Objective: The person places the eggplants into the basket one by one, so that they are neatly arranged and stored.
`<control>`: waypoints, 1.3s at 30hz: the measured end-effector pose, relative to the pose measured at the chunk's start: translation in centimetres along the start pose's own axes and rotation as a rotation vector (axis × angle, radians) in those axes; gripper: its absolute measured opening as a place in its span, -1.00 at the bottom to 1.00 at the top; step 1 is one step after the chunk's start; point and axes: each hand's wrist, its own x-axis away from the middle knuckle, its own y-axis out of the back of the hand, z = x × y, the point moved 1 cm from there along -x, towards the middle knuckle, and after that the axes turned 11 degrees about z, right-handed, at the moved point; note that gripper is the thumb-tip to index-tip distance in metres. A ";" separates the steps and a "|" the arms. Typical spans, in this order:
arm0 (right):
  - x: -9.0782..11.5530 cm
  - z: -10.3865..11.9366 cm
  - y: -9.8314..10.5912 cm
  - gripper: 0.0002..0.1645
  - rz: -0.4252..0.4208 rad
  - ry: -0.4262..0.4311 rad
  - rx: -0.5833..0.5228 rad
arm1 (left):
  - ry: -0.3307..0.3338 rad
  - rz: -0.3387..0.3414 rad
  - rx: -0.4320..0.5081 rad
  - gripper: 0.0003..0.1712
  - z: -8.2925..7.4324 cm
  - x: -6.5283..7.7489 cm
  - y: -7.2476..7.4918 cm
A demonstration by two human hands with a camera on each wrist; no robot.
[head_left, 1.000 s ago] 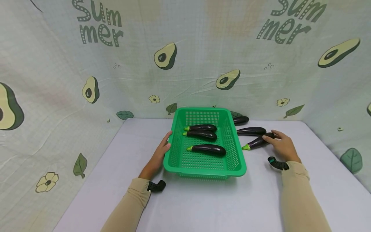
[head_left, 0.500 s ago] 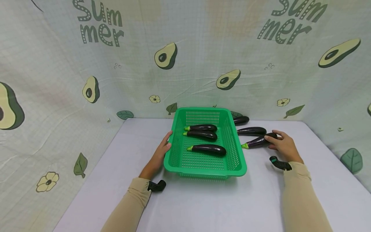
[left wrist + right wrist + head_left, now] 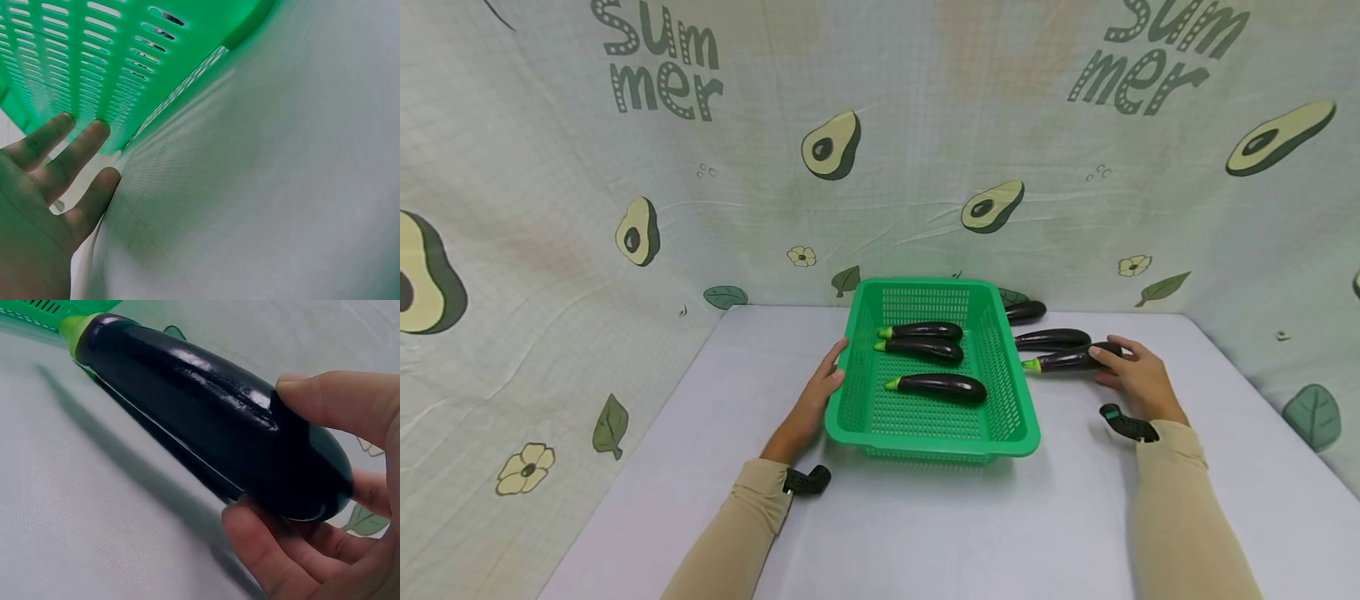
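Note:
My right hand (image 3: 1138, 379) grips a dark purple eggplant (image 3: 206, 419) round its thick end, thumb on top and fingers beneath. Its green stem end points left, close to the basket's right side; in the right wrist view a shadow lies under it on the white surface. A green perforated plastic basket (image 3: 925, 450) stands in the middle of the head view, holding a front eggplant (image 3: 942, 387) and two more lying side by side behind it. My left hand (image 3: 805, 417) rests against the basket's left side with extended fingers, seen touching the slotted wall in the left wrist view.
Right of the basket, an eggplant (image 3: 1052, 339) lies just behind the held one. Farther back, another eggplant (image 3: 1026, 312) is partly hidden by the basket. A printed cloth (image 3: 895, 167) hangs behind the white table (image 3: 940, 533).
The eggplant in my right hand has swung from slanting to nearly level, its stem end rising in the view. That hand has shifted slightly right. My left hand and the basket stay put.

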 end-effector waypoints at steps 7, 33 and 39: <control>-0.1 0.4 -0.2 0.16 0.044 0.039 -0.285 | -0.007 -0.001 0.007 -0.32 0.0 0.0 0.0; 0.6 2.5 -1.1 -0.59 0.162 0.204 -0.659 | -0.027 0.008 -0.004 -0.34 0.3 -0.3 0.2; 0.6 3.0 -1.5 -0.80 0.224 0.219 -0.794 | -0.025 0.004 -0.007 -0.34 0.4 -0.2 0.2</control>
